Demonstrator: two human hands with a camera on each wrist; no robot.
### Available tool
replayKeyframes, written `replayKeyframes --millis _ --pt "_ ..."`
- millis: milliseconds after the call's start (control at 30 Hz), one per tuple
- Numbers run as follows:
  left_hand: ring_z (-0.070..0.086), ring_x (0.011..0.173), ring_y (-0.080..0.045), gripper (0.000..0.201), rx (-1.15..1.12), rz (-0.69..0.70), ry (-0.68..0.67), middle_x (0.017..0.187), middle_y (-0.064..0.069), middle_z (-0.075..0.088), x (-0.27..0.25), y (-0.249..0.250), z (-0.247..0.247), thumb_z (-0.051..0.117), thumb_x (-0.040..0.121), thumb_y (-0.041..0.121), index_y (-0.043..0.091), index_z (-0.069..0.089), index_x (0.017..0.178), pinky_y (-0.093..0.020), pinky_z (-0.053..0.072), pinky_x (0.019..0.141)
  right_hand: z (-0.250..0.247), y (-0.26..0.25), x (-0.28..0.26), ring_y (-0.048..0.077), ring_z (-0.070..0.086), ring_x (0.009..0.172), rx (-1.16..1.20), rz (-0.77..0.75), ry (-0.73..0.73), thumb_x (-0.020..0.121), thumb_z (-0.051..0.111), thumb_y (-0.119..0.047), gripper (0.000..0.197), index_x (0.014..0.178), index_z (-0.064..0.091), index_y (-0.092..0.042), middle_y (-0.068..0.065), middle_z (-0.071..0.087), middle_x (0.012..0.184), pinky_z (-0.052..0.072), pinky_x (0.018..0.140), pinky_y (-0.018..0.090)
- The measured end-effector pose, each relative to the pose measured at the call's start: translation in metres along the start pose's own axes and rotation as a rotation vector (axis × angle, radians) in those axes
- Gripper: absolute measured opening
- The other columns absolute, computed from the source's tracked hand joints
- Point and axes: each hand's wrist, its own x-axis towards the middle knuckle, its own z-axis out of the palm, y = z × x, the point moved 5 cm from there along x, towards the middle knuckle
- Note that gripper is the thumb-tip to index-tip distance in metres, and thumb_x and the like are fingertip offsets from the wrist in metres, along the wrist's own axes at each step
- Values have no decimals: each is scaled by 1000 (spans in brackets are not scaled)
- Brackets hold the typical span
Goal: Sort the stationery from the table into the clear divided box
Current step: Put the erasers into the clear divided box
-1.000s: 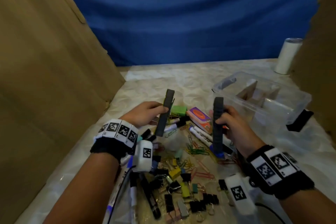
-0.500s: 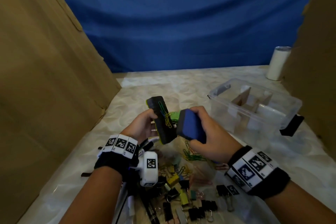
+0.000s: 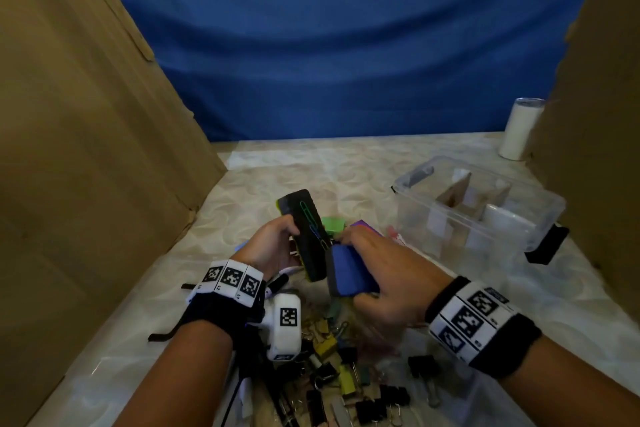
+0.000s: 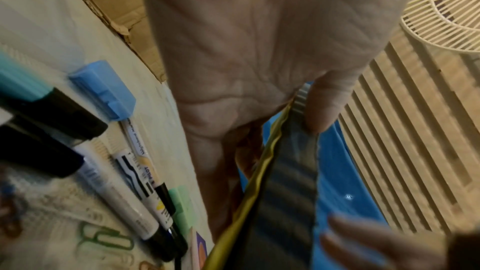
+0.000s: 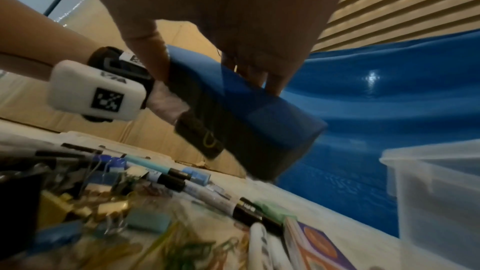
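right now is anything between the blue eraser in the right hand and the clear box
Nothing visible blocks it. The right hand holds the blue eraser off the table, and the box sits open-topped further right with only bare table between. The left hand and its black eraser are on the opposite side.

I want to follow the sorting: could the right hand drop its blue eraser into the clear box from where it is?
Probably yes. The right hand grips the blue eraser, and the clear box sits lidless to its right with nothing between.
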Motion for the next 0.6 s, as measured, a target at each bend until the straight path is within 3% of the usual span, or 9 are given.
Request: replayKeyframes --millis 133,200,300,367,433,500,533,600 --pt "50 72 -19 32 25 -24 18 81 -8 56 1 -3 12 27 84 9 8 57 96 -30 41 63 3 -11 9 18 54 107 -80 -61 -32 73 60 -42 55 119 39 -21 -3 35 145 45 79 33" --pt "54 76 -21 36 13 -28 -1 89 -10 60 0 0 12 25 84 9 7 59 96 -30 43 65 12 -8 2 17 55 106 -109 -47 -72 73 59 -47 54 117 39 -23 -1 43 135 49 79 37" --pt "54 90 -26 40 -29 6 -1 109 -17 57 1 3 2 24 82 8 6 57 104 -34 44 73 16 5 -13 14 55 82 -93 47 -136 72 60 -47 46 109 39 -28 -5 52 99 52 72 40" --pt "53 90 -26 40 -26 15 10 110 -18 54 2 3 -1 25 82 8 5 55 108 -34 45 73 11 7 -13 14 53 79 -99 62 -145 72 60 -46 46 110 39 -28 -5 51 98 49 69 36" --pt "53 81 -23 35 21 -12 6 95 -14 58 2 -2 4 26 82 7 5 56 101 -32 45 68 1 3 -2 15 54 85 -115 20 -104 73 60 -44 52 116 38 -24 -3 48 119 44 70 33" --pt "49 68 -19 23 82 -36 12 74 -7 54 0 -4 13 30 84 7 7 53 87 -30 42 62 -7 -6 11 19 55 94 -147 -36 -71 73 58 -46 57 120 37 -20 -4 27 150 44 72 33" --pt "49 63 -18 20 109 -46 19 66 -4 53 -2 -5 17 31 85 7 8 51 81 -29 41 59 -8 -9 17 19 56 96 -154 -50 -75 74 59 -45 57 120 36 -19 -4 17 157 42 71 31" --pt "50 60 -17 20 130 -48 19 63 -3 54 -3 -4 20 32 85 8 8 52 82 -28 41 57 -7 -13 20 20 56 98 -173 -66 -112 75 61 -43 55 117 37 -18 -1 12 159 36 70 28"
